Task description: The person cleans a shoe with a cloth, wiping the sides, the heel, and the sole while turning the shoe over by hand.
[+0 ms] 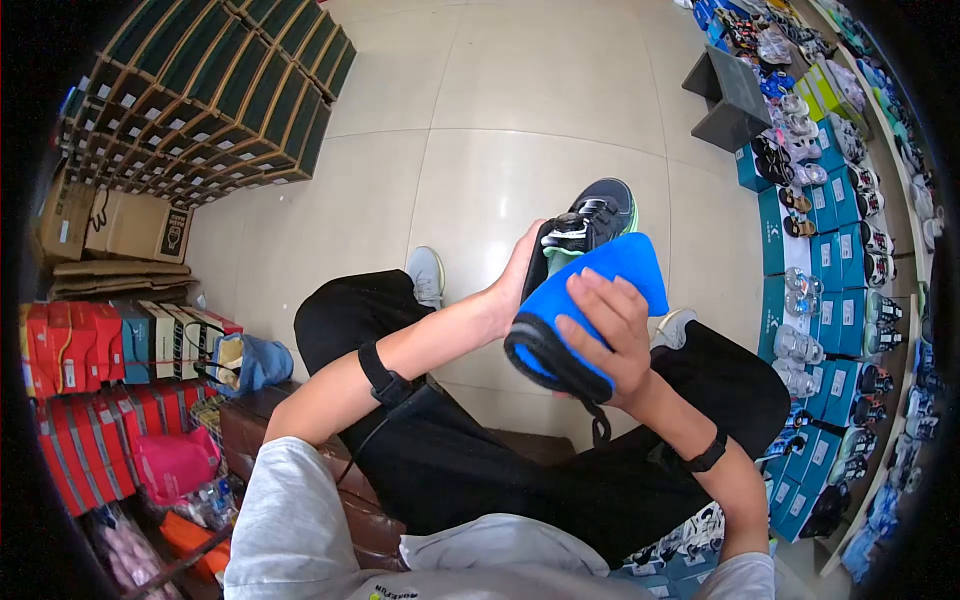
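Note:
A dark sneaker (603, 208) with a pale green edge along its sole points away from me, held up above the floor between my knees. My left hand (517, 265) grips it by the heel end. Over the near part of the shoe lies a blue cloth piece (625, 262), mitt-like, with a thick black band (545, 350) and a black strap hanging from it. My right hand (612, 335) is closed on this blue cloth, fingers across its upper face. The cloth hides the shoe's rear and part of its opening.
I sit on a brown leather bench (500, 440). Stacked dark boxes (215, 75) stand far left, red shoeboxes (85, 345) near left. Teal shoeboxes (828, 260) topped with shoes line the right. A grey stand (725, 100) rests on the tiled floor (540, 90).

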Available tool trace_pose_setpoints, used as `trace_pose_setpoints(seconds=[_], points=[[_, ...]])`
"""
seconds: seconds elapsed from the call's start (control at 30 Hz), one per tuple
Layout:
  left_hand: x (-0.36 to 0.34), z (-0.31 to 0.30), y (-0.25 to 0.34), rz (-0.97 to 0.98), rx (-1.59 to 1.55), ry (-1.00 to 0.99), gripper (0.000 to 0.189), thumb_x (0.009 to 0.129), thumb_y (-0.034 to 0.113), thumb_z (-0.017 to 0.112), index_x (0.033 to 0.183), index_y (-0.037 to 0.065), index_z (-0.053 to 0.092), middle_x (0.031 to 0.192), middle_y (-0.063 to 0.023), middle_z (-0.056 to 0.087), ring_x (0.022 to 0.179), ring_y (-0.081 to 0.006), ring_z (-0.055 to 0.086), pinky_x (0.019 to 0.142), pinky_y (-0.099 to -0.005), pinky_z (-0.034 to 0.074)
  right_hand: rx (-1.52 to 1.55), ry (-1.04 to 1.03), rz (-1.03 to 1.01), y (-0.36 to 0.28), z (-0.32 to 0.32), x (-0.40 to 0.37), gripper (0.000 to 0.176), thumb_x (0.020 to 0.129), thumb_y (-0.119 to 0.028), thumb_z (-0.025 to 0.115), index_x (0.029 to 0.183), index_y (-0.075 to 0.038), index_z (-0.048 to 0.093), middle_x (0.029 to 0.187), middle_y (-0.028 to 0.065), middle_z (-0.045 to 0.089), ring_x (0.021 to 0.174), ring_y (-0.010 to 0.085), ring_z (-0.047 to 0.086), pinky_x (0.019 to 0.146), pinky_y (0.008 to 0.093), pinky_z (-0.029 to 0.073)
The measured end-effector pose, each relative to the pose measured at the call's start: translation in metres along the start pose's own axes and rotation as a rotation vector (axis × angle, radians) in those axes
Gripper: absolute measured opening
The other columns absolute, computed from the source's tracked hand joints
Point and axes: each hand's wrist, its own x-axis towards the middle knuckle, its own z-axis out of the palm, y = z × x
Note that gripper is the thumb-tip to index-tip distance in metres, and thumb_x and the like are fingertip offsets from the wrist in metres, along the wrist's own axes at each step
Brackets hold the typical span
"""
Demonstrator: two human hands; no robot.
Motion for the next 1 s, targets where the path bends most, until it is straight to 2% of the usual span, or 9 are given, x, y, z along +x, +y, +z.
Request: trace_pose_setpoints(seconds=[0.1,0.2,0.27,0.33,0.43,0.53,0.7,0.83,1.0], points=[[0.009,-0.009,0.001,0.053,0.04,0.023,0.063,0.095,0.061,0.041,0.122,0.01,0.065,0.116,-0.0136,0.069,0.1,-0.0291,0.066,0.092,-0.0424,0.053,-0.047,-0.032,-0.116,0.0,-0.001,-0.003,0.035,0.097,-0.028,0.056,0.129,-0.019,0.065,0.137,0.0079,0.062,0.129,0.0233,0.055,0.111,0.04,0.033],[0.013,-0.004,-0.002,0.165,0.164,0.192,0.061,0.095,0.06,0.041,0.119,0.01,0.066,0.112,-0.0126,0.071,0.096,-0.0272,0.067,0.089,-0.0412,0.054,-0.046,-0.034,-0.231,-0.001,0.001,-0.004,0.034,0.096,-0.02,0.055,0.129,-0.022,0.065,0.135,0.0037,0.063,0.128,0.0189,0.056,0.112,0.0377,0.033],[0.018,-0.016,0.0,0.171,0.101,0.081,0.057,0.095,0.058,0.043,0.115,0.011,0.068,0.107,-0.0103,0.072,0.092,-0.0245,0.067,0.086,-0.0393,0.055,-0.058,-0.058,-0.302,-0.005,0.0,-0.002,0.035,0.097,-0.021,0.054,0.13,-0.023,0.064,0.136,0.0008,0.063,0.127,0.0156,0.057,0.112,0.0355,0.033],[0.02,-0.017,-0.001,0.222,0.114,0.138,0.055,0.095,0.057,0.044,0.113,0.011,0.068,0.105,-0.0094,0.072,0.091,-0.0235,0.067,0.084,-0.0385,0.055,-0.094,-0.079,-0.404,-0.005,0.002,-0.003,0.035,0.098,-0.021,0.051,0.131,-0.023,0.064,0.136,0.0004,0.063,0.127,0.0149,0.056,0.111,0.0347,0.033],[0.019,-0.016,0.001,0.227,0.143,0.129,0.053,0.096,0.055,0.045,0.112,0.011,0.068,0.103,-0.0085,0.072,0.089,-0.0222,0.068,0.083,-0.0382,0.056,-0.063,-0.076,-0.381,-0.006,0.004,-0.005,0.034,0.098,-0.021,0.051,0.129,-0.024,0.065,0.136,0.0005,0.063,0.127,0.0146,0.056,0.112,0.0345,0.032],[0.015,-0.007,0.001,0.171,0.082,0.061,0.052,0.096,0.054,0.045,0.114,0.011,0.068,0.106,-0.0098,0.072,0.091,-0.0237,0.067,0.084,-0.0392,0.056,-0.035,-0.06,-0.292,-0.005,0.001,-0.002,0.035,0.097,-0.022,0.052,0.129,-0.024,0.066,0.136,0.0009,0.063,0.127,0.0143,0.056,0.112,0.0342,0.032],[-0.003,0.014,-0.001,0.045,0.008,-0.052,0.052,0.098,0.051,0.044,0.121,0.009,0.065,0.114,-0.0128,0.07,0.099,-0.0261,0.067,0.091,-0.0408,0.055,-0.009,-0.016,-0.097,0.007,-0.006,0.002,0.038,0.094,-0.028,0.057,0.13,-0.018,0.065,0.138,0.0094,0.061,0.129,0.0248,0.055,0.112,0.0406,0.033],[0.002,0.001,0.001,0.144,0.038,-0.109,0.049,0.102,0.042,0.041,0.127,0.005,0.06,0.123,-0.0134,0.067,0.108,-0.0252,0.065,0.1,-0.0404,0.051,0.01,0.022,0.039,0.026,-0.01,0.009,0.062,0.093,-0.055,0.059,0.134,-0.008,0.062,0.142,0.0179,0.056,0.133,0.0349,0.052,0.11,0.049,0.035],[0.007,-0.008,0.0,0.298,0.044,-0.079,0.047,0.103,0.043,0.042,0.127,0.007,0.061,0.123,-0.0114,0.067,0.111,-0.0235,0.064,0.102,-0.0403,0.05,-0.043,0.106,0.233,0.042,-0.015,0.019,0.065,0.095,-0.048,0.06,0.136,0.002,0.058,0.144,0.0203,0.053,0.135,0.0369,0.049,0.113,0.048,0.032]])
